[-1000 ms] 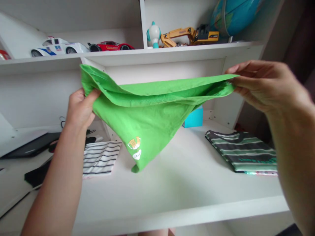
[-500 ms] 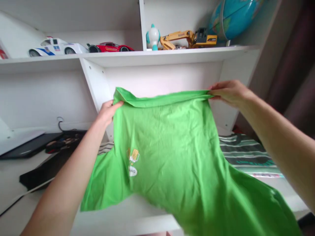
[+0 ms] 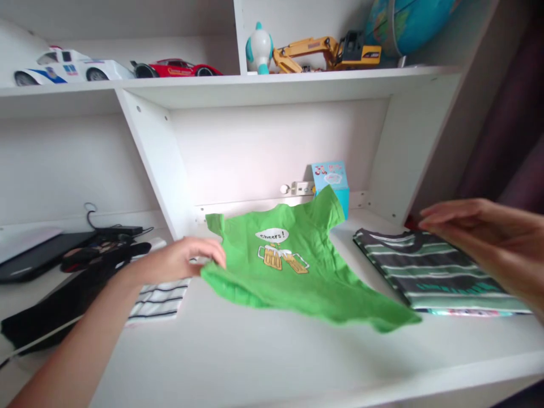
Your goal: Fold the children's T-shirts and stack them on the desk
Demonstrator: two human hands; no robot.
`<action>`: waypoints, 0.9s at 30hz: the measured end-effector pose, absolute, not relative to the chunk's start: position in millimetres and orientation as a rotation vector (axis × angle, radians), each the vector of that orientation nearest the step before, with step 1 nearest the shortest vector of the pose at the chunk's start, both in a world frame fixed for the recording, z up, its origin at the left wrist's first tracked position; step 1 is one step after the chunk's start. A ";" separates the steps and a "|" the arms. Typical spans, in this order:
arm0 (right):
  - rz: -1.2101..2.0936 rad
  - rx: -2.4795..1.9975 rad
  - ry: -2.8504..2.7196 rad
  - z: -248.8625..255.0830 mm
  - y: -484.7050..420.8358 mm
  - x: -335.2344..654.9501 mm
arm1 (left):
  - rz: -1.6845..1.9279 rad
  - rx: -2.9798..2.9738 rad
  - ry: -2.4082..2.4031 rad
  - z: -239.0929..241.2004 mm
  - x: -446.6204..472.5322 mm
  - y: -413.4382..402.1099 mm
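Note:
A green T-shirt (image 3: 272,289) is spread in front of me over the white desk, its print of two beer mugs and the word "Cheers!" facing up. Its collar and sleeves point to the back wall, and the near hem bulges in a loose wave. At the left end of that hem, my left hand (image 3: 199,255) has its curled fingers on the cloth. My right hand (image 3: 480,238) is off the shirt, in the air above a folded dark striped shirt (image 3: 429,266), fingers stretched out with nothing in them.
Left on the desk (image 3: 204,362) lie folded white striped cloth (image 3: 159,300), a black cloth (image 3: 55,300) and a laptop (image 3: 46,255). A light-blue box (image 3: 334,173) stands behind the shirt. The shelf above (image 3: 297,88) holds toy cars, a toy excavator (image 3: 327,54) and a globe (image 3: 412,28).
The green T-shirt has come down from upright in both hands to the desk, its printed side now showing. My right hand has let go and moved right; my left hand is lower.

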State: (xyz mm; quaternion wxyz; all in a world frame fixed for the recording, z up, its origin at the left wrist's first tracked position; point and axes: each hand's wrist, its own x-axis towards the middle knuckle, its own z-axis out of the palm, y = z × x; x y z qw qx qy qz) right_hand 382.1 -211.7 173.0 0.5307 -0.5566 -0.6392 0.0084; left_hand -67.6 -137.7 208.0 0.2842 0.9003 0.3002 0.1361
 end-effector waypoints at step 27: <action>0.277 -1.876 -2.381 -4.4 -60.5 303.0 | 0.067 2.158 2.295 29.4 -37.6 -28.2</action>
